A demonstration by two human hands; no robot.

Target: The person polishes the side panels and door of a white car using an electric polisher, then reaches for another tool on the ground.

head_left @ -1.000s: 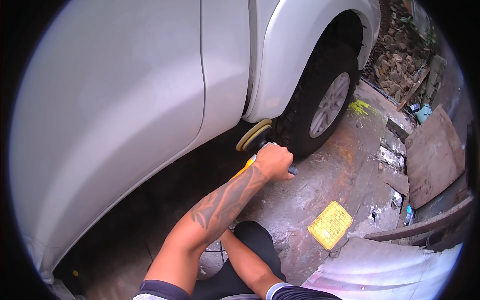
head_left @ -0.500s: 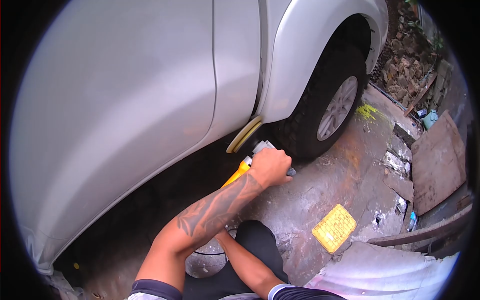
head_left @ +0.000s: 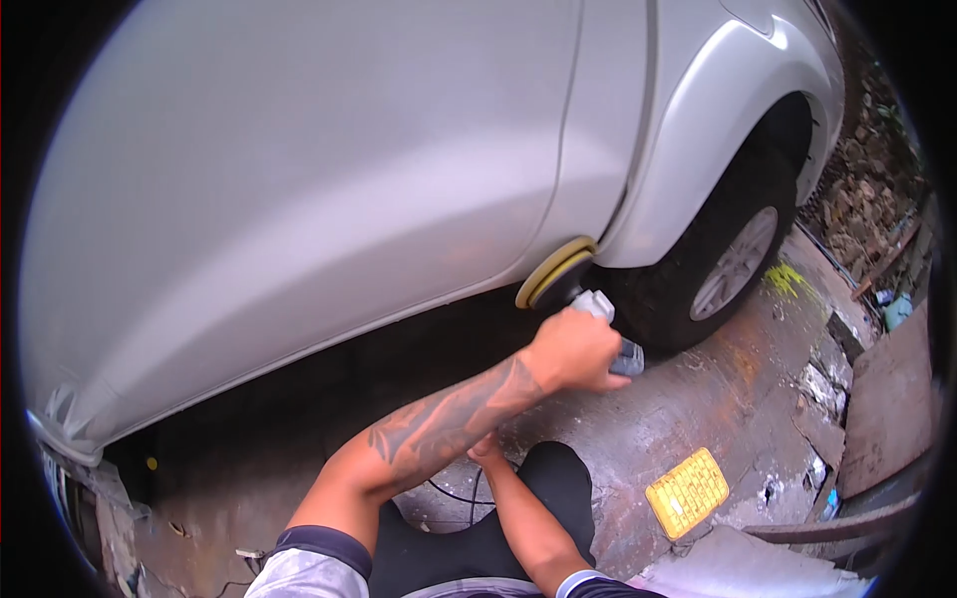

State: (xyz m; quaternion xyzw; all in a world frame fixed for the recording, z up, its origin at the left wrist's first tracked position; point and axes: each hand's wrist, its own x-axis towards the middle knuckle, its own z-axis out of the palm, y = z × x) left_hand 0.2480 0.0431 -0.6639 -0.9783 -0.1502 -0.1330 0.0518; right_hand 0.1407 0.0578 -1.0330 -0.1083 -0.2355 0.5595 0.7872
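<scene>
My left hand is closed around the front grip of a power polisher, whose dark end sticks out past my fingers. The polisher's round yellow pad is tilted against the lower edge of a silver-white vehicle body, beside the seam ahead of the wheel. Behind my tattooed left forearm, my right hand is closed at the rear of the polisher, its fingers mostly hidden. The polisher's main body is hidden by the forearm. A dark cord hangs just below my right hand.
A wheel with a black tire stands right of the pad. On the stained concrete floor lies a yellow rectangular slab. Boards and rubble line the right side. My bent knee is beneath my arms.
My view has shifted, so the vehicle and wheel appear farther right. The pad stays by the lower body edge, near the seam. The polisher's yellow body, seen before, is now hidden behind my forearm.
</scene>
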